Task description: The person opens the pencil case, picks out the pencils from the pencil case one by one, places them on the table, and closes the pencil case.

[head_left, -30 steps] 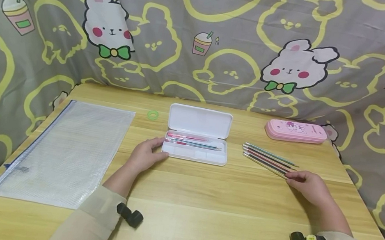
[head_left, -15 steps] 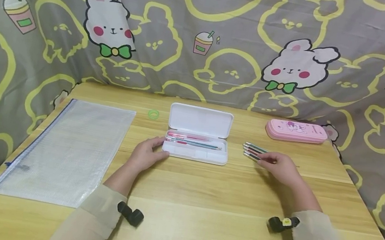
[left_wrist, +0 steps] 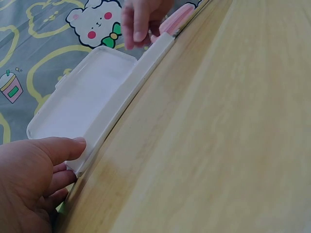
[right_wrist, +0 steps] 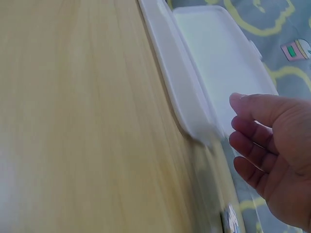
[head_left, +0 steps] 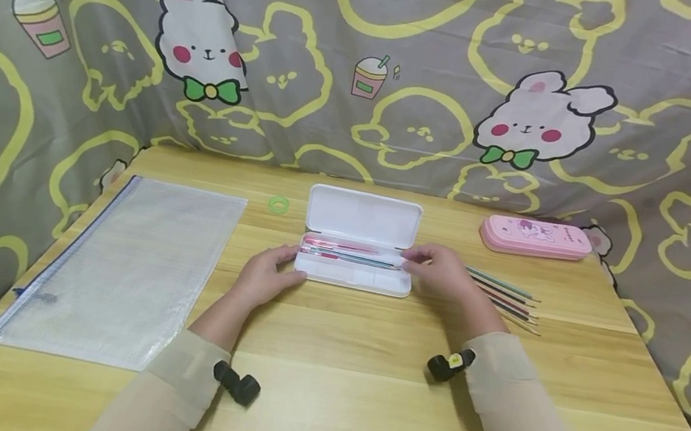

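An open white pencil case (head_left: 352,282) stands mid-table with its lid (head_left: 364,217) raised. Inside lie a pink-red pen (head_left: 341,245) and a blue-green pencil (head_left: 372,261), among other slim pieces too small to tell apart. At the case's left end, my left hand (head_left: 263,276) grips it, thumb at the front corner and fingers round the end. My right hand (head_left: 441,268) is over its right end, fingers bent and thumb apart from them; in the right wrist view nothing shows between them. Several pencils (head_left: 515,312) lie on the table beyond the right wrist, their near ends hidden.
A pink pencil case (head_left: 536,238) with a bunny print sits at the back right. On the left lies a clear mesh zip pouch (head_left: 129,272). A green ring (head_left: 278,204) is behind the white case. A patterned curtain (head_left: 273,71) surrounds the wooden table (head_left: 343,409).
My right hand has swept left from the pencils' far ends, across them, to the white case's right end. The pencils stay on the table. My left hand has kept its place.
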`<state>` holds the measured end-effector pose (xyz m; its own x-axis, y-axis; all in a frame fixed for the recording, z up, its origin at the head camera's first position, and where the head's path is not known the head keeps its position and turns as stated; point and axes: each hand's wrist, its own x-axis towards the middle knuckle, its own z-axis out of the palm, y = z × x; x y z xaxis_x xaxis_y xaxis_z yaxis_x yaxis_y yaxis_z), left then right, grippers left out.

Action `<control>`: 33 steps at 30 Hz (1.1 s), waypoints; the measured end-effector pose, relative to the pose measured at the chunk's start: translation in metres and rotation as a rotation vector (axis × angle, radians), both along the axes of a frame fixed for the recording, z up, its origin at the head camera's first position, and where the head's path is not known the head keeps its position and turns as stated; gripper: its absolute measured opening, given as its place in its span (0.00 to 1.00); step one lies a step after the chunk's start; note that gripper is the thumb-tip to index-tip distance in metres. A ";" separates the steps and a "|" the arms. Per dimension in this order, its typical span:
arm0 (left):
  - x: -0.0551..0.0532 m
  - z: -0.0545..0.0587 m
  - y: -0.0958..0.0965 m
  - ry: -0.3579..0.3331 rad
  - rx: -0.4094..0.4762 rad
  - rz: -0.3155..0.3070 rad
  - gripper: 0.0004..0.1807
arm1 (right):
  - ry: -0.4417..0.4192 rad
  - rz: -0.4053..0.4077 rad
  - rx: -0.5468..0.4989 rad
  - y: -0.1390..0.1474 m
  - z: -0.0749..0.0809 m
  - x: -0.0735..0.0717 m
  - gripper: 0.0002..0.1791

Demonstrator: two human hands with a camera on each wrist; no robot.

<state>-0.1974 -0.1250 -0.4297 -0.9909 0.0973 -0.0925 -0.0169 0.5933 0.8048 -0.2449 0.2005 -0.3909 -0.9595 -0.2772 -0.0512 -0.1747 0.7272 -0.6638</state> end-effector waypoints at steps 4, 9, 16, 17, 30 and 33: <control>0.000 0.001 0.001 0.003 0.005 -0.003 0.34 | -0.037 0.033 0.024 -0.017 0.002 -0.006 0.16; 0.000 0.000 0.001 0.013 -0.003 -0.005 0.34 | -0.049 0.066 0.084 -0.029 -0.002 -0.015 0.17; 0.001 0.000 0.001 0.006 0.003 0.003 0.34 | -0.061 0.098 0.169 -0.036 -0.001 -0.019 0.15; 0.001 0.000 0.001 0.005 0.005 0.005 0.34 | -0.063 0.101 0.185 -0.037 0.001 -0.020 0.15; 0.001 0.002 0.001 0.009 -0.009 0.007 0.34 | -0.119 0.134 0.269 -0.043 0.005 -0.023 0.12; 0.001 0.002 0.001 0.009 -0.010 0.005 0.34 | -0.130 0.146 0.255 -0.043 0.006 -0.023 0.12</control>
